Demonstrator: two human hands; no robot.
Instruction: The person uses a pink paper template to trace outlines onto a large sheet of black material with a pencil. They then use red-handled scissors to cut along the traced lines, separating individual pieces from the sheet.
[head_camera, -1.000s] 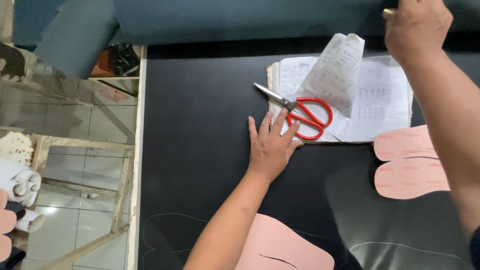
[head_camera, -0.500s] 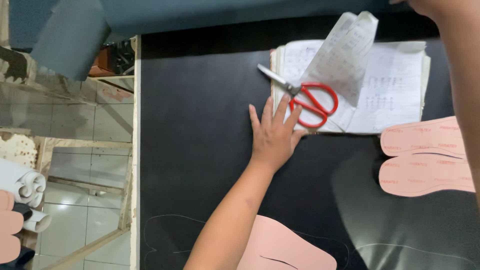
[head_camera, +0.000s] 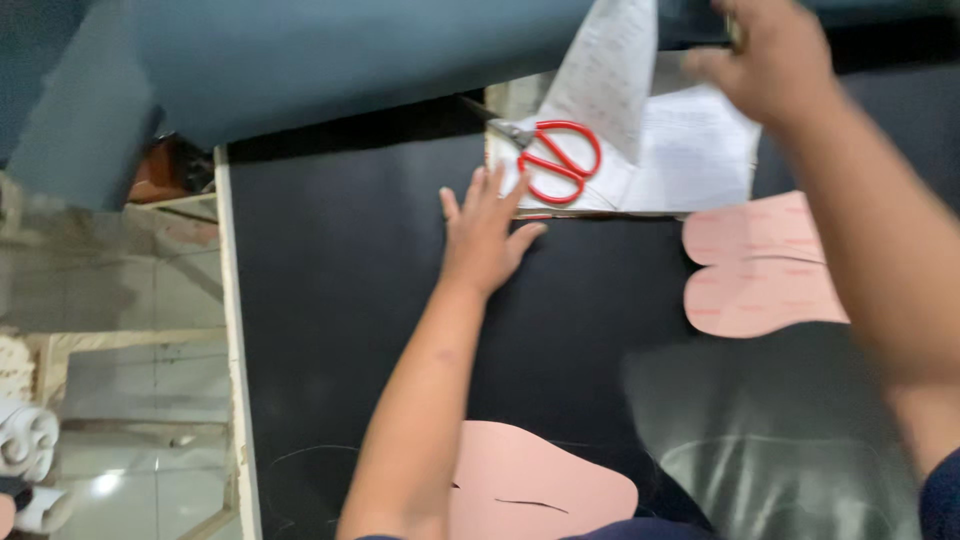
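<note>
My left hand (head_camera: 485, 235) lies flat, fingers spread, on the black sheet (head_camera: 350, 300) that covers the table. Its fingertips touch the edge of an open notebook (head_camera: 700, 160). Red-handled scissors (head_camera: 558, 160) rest on the notebook just beyond those fingers. A loose paper page (head_camera: 610, 70) stands up above the scissors. My right hand (head_camera: 770, 65) is raised at the far edge, its fingers closed on the edge of a dark teal sheet (head_camera: 330, 60) that hangs over the table's far side.
Two pink sole-shaped templates (head_camera: 760, 265) lie right of the notebook, and another pink template (head_camera: 530, 490) lies at the near edge by my left arm. Chalk outlines mark the black sheet. Left of the table's pale edge (head_camera: 235, 380) are a tiled floor and white rolls (head_camera: 25, 445).
The dark teal sheet has come toward me over the table's far side, and my right hand has moved with it. My left hand has stayed flat in place.
</note>
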